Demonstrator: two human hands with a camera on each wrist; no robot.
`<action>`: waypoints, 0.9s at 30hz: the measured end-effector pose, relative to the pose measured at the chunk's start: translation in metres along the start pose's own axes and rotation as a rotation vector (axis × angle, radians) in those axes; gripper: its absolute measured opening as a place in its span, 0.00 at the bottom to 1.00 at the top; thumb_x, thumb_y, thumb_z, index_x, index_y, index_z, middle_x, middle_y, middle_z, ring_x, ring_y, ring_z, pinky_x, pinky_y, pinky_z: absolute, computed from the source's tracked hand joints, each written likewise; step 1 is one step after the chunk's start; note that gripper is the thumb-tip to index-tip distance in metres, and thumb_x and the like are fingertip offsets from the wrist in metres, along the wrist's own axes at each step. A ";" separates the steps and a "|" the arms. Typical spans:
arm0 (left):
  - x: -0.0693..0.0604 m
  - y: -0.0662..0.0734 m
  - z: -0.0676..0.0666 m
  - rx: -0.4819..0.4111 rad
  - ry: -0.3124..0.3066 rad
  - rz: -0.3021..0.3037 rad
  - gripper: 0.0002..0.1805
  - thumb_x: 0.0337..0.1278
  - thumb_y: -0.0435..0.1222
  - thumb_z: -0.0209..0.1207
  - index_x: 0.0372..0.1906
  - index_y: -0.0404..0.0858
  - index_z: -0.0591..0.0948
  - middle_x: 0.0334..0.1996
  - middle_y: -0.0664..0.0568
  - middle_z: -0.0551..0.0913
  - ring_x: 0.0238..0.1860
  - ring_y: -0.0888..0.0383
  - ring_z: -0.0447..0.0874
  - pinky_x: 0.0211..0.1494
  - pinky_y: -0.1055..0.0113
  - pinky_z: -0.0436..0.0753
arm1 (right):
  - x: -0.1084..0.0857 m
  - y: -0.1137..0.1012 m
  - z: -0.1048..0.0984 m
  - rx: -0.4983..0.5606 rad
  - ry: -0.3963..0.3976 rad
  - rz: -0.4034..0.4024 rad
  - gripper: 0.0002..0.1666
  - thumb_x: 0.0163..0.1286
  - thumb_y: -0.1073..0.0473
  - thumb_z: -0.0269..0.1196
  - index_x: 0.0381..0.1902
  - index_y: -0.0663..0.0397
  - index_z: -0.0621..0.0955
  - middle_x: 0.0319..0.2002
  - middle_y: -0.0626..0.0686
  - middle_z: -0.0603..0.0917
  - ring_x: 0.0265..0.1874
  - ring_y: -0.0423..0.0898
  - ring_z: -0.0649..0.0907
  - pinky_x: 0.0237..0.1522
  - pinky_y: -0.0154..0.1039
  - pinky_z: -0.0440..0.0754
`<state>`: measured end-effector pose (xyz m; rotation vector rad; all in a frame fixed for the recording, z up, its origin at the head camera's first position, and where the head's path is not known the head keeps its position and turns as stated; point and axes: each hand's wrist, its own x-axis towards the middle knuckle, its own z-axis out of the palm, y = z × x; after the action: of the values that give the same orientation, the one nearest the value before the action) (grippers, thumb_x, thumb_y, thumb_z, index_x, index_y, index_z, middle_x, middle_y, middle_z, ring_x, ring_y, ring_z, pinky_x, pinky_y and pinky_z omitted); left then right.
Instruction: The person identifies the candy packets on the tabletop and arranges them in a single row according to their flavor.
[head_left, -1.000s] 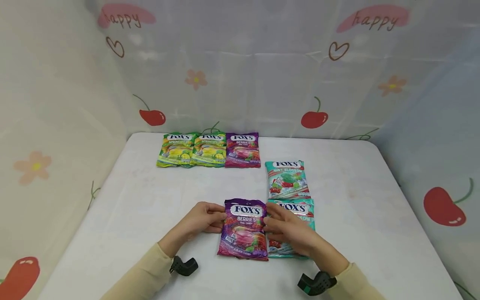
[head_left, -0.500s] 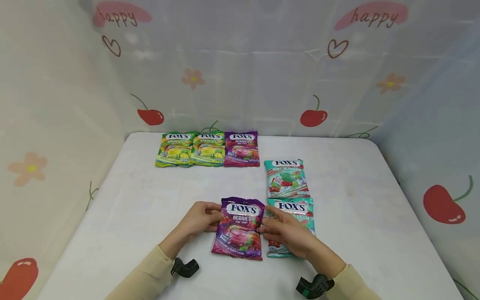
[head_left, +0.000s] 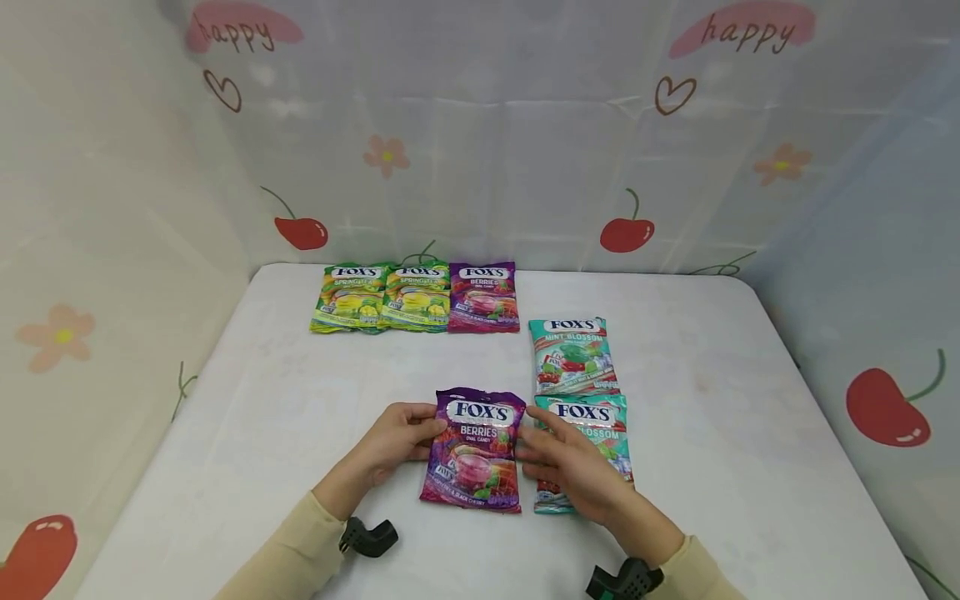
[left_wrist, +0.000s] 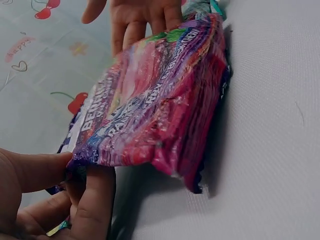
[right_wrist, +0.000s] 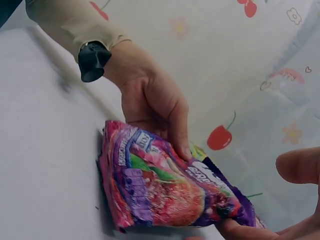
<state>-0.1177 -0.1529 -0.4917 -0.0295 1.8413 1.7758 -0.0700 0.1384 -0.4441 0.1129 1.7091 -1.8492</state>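
Note:
A purple FOX'S Berries candy bag (head_left: 474,454) is lifted slightly off the table, as its shadow in the left wrist view suggests. My left hand (head_left: 401,439) pinches its left edge, thumb (left_wrist: 37,170) on top and fingers underneath. At the opposite edge, my right hand (head_left: 573,467) has its fingertips against and partly under the bag. In the right wrist view the right thumb (right_wrist: 300,165) stands apart from the bag. Beneath my right hand lies a teal Mint Blossom candy bag (head_left: 618,442), partly covered. Another teal Mint Blossom bag (head_left: 573,358) lies just beyond it.
Along the white table's (head_left: 300,400) back edge lie two green-yellow Springtea-looking bags (head_left: 348,300) and another purple Berries bag (head_left: 483,300), side by side. A printed curtain (head_left: 480,125) with cherries and flowers rises behind the table and along both sides.
The purple Berries bag has shifted left, away from the teal bag beside it, and slightly up. My right hand has followed its right edge leftward. The other bags stay put.

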 end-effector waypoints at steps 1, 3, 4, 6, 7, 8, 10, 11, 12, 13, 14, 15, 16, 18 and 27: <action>0.000 0.000 0.000 -0.007 0.000 -0.002 0.23 0.75 0.36 0.58 0.66 0.26 0.76 0.49 0.42 0.87 0.41 0.56 0.90 0.46 0.61 0.91 | 0.000 0.000 0.001 0.011 0.004 -0.002 0.43 0.81 0.44 0.54 0.83 0.52 0.51 0.77 0.67 0.62 0.68 0.61 0.76 0.70 0.54 0.77; 0.001 0.000 0.001 -0.018 0.002 -0.009 0.23 0.75 0.36 0.59 0.65 0.26 0.76 0.49 0.43 0.87 0.42 0.57 0.89 0.46 0.62 0.91 | 0.001 0.001 0.002 0.036 0.007 -0.012 0.43 0.81 0.43 0.55 0.83 0.51 0.52 0.79 0.67 0.58 0.71 0.66 0.72 0.71 0.57 0.76; 0.001 0.000 0.002 -0.025 0.004 -0.016 0.23 0.75 0.37 0.59 0.65 0.26 0.76 0.49 0.43 0.87 0.42 0.57 0.89 0.46 0.62 0.91 | 0.001 0.001 0.003 0.052 0.008 -0.015 0.44 0.81 0.44 0.55 0.83 0.52 0.51 0.80 0.67 0.57 0.72 0.68 0.71 0.71 0.58 0.76; 0.002 0.000 0.003 -0.043 0.000 -0.026 0.23 0.75 0.37 0.59 0.66 0.26 0.76 0.50 0.42 0.87 0.42 0.56 0.89 0.46 0.62 0.91 | 0.002 0.002 0.004 0.090 0.006 -0.021 0.44 0.81 0.46 0.55 0.83 0.53 0.50 0.81 0.67 0.54 0.74 0.70 0.68 0.70 0.61 0.75; 0.002 0.000 0.004 -0.054 -0.004 -0.031 0.24 0.75 0.38 0.59 0.67 0.26 0.75 0.51 0.42 0.87 0.43 0.56 0.89 0.47 0.62 0.91 | 0.002 0.003 0.005 0.112 0.002 -0.024 0.44 0.81 0.47 0.55 0.83 0.54 0.49 0.81 0.66 0.53 0.74 0.70 0.66 0.70 0.61 0.76; 0.002 0.000 0.005 -0.067 -0.011 -0.036 0.26 0.75 0.38 0.59 0.68 0.26 0.74 0.52 0.41 0.86 0.44 0.56 0.89 0.47 0.61 0.91 | 0.003 0.003 0.005 0.131 -0.002 -0.026 0.44 0.82 0.48 0.55 0.83 0.54 0.48 0.81 0.66 0.53 0.74 0.70 0.66 0.69 0.62 0.76; 0.003 0.001 0.007 -0.090 -0.024 -0.045 0.28 0.75 0.39 0.59 0.71 0.27 0.71 0.55 0.39 0.85 0.46 0.54 0.89 0.49 0.60 0.91 | 0.005 0.004 0.007 0.167 -0.009 -0.020 0.45 0.82 0.50 0.55 0.83 0.55 0.46 0.80 0.66 0.54 0.73 0.68 0.66 0.66 0.63 0.78; 0.004 0.001 0.008 -0.101 -0.029 -0.047 0.29 0.75 0.39 0.59 0.72 0.28 0.70 0.57 0.39 0.84 0.46 0.54 0.89 0.49 0.59 0.91 | 0.006 0.004 0.008 0.181 -0.012 -0.018 0.45 0.82 0.50 0.55 0.84 0.55 0.45 0.80 0.66 0.55 0.73 0.67 0.67 0.65 0.64 0.79; 0.004 0.002 0.009 -0.108 -0.034 -0.049 0.31 0.75 0.40 0.59 0.73 0.29 0.68 0.58 0.38 0.83 0.47 0.53 0.89 0.50 0.58 0.91 | 0.007 0.004 0.009 0.192 -0.016 -0.017 0.46 0.81 0.51 0.55 0.84 0.55 0.45 0.79 0.66 0.56 0.73 0.67 0.67 0.64 0.64 0.80; 0.004 0.003 0.010 -0.115 -0.039 -0.052 0.32 0.75 0.41 0.59 0.75 0.29 0.67 0.59 0.38 0.82 0.47 0.53 0.89 0.50 0.57 0.91 | 0.008 0.004 0.009 0.201 -0.017 -0.016 0.46 0.81 0.51 0.56 0.84 0.54 0.45 0.79 0.65 0.57 0.72 0.66 0.67 0.63 0.64 0.80; 0.004 0.003 0.012 -0.121 -0.045 -0.054 0.33 0.76 0.42 0.58 0.76 0.30 0.65 0.60 0.38 0.81 0.47 0.53 0.89 0.50 0.56 0.91 | 0.008 0.004 0.010 0.205 -0.017 -0.015 0.46 0.81 0.51 0.56 0.84 0.53 0.45 0.78 0.65 0.58 0.71 0.64 0.68 0.63 0.64 0.81; 0.005 0.004 0.013 -0.124 -0.050 -0.055 0.34 0.76 0.43 0.58 0.77 0.32 0.64 0.61 0.38 0.81 0.47 0.53 0.89 0.49 0.56 0.91 | 0.008 0.004 0.010 0.210 -0.016 -0.015 0.46 0.81 0.51 0.56 0.84 0.53 0.45 0.78 0.64 0.58 0.71 0.64 0.68 0.63 0.64 0.81; 0.005 0.005 0.014 -0.126 -0.058 -0.054 0.34 0.77 0.44 0.57 0.78 0.33 0.63 0.61 0.38 0.81 0.46 0.53 0.88 0.48 0.56 0.91 | 0.008 0.003 0.010 0.212 -0.017 -0.019 0.47 0.81 0.51 0.56 0.84 0.52 0.43 0.79 0.64 0.56 0.71 0.64 0.68 0.63 0.64 0.80; 0.005 0.007 0.017 -0.132 -0.079 -0.054 0.35 0.77 0.46 0.56 0.79 0.36 0.61 0.60 0.38 0.81 0.45 0.52 0.89 0.47 0.55 0.91 | 0.007 0.002 0.010 0.216 -0.017 -0.030 0.48 0.81 0.51 0.56 0.84 0.51 0.41 0.80 0.63 0.54 0.73 0.64 0.68 0.65 0.63 0.79; 0.009 0.016 0.030 -0.134 -0.163 -0.035 0.37 0.77 0.49 0.55 0.83 0.53 0.56 0.60 0.40 0.81 0.48 0.51 0.88 0.51 0.52 0.90 | 0.010 -0.005 0.003 0.299 -0.067 -0.062 0.49 0.83 0.55 0.53 0.84 0.39 0.34 0.82 0.57 0.51 0.79 0.61 0.61 0.71 0.55 0.75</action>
<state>-0.1205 -0.1199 -0.4795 0.0298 1.5969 1.8187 -0.0798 0.1317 -0.4436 0.1187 1.3969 -2.1204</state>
